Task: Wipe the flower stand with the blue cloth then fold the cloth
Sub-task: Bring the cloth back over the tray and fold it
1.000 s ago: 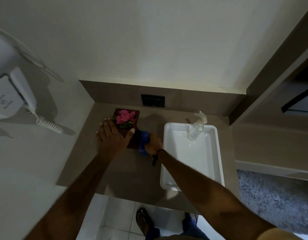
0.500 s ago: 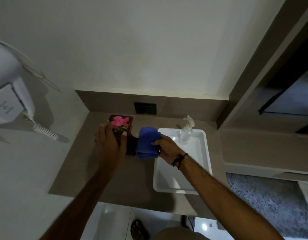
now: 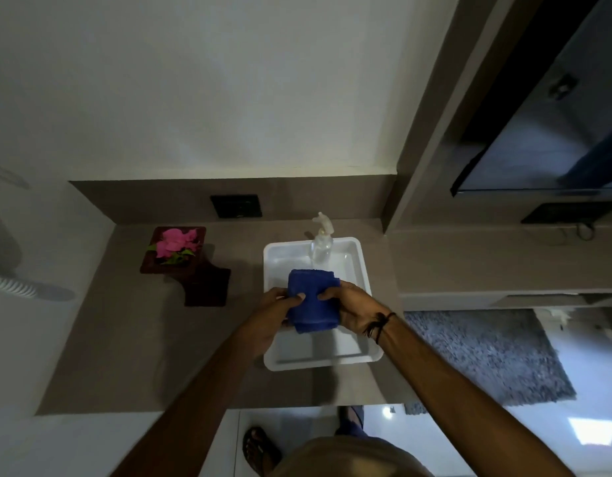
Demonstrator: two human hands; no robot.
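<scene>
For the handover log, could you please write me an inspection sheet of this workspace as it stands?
Surface: brown counter, bare at the front.
Job's things: blue cloth folded thick, held above the white tray; flower stand with pink flowers free on the counter at the left.
Clutter: clear pump bottle at the tray's far end.
Grippers: left hand and right hand both grip the cloth.
Cables: coiled white cord at the left edge.
Surroundings: dark wall socket, grey rug, wall screen.
</scene>
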